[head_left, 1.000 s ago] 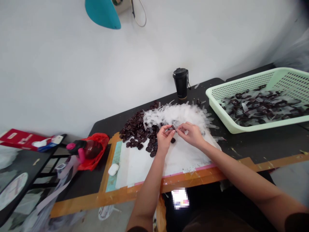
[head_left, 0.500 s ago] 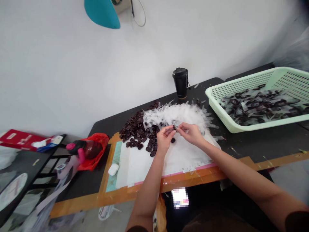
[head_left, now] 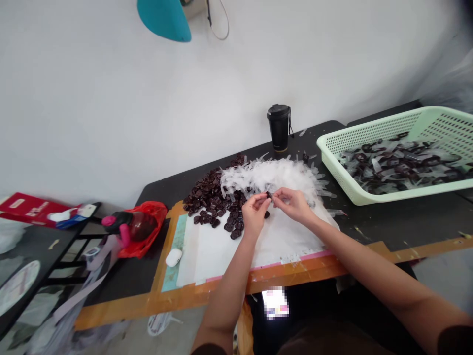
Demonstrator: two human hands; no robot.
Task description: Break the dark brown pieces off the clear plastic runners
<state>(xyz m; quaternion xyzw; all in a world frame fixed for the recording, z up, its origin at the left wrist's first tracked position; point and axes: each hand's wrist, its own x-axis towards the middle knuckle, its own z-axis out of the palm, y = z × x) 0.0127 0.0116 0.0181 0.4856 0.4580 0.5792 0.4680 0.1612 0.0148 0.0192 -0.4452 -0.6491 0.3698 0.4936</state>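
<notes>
My left hand (head_left: pixel 254 212) pinches a small dark brown piece (head_left: pixel 269 195) over the white sheet. My right hand (head_left: pixel 293 203) meets it from the right, its fingertips closed at the same piece. Left of my hands lies a heap of dark brown pieces (head_left: pixel 210 195), some scattered toward the front. Behind my hands is a pile of clear whitish plastic strips (head_left: pixel 273 172). At the right a pale green basket (head_left: pixel 365 198) holds dark pieces mixed with clear strips.
A black lidded cup (head_left: pixel 279 128) stands by the wall. A white case (head_left: pixel 173 257) rests on the sheet's left side. Farther left, a bottle (head_left: pixel 142 226) lies in a red bag (head_left: pixel 157 231). Orange tape (head_left: pixel 192 296) lines the front edge. A lit phone (head_left: pixel 275 303) is below.
The view has shifted slightly. Both hands stay together at the small dark piece, with only a small change in finger position.
</notes>
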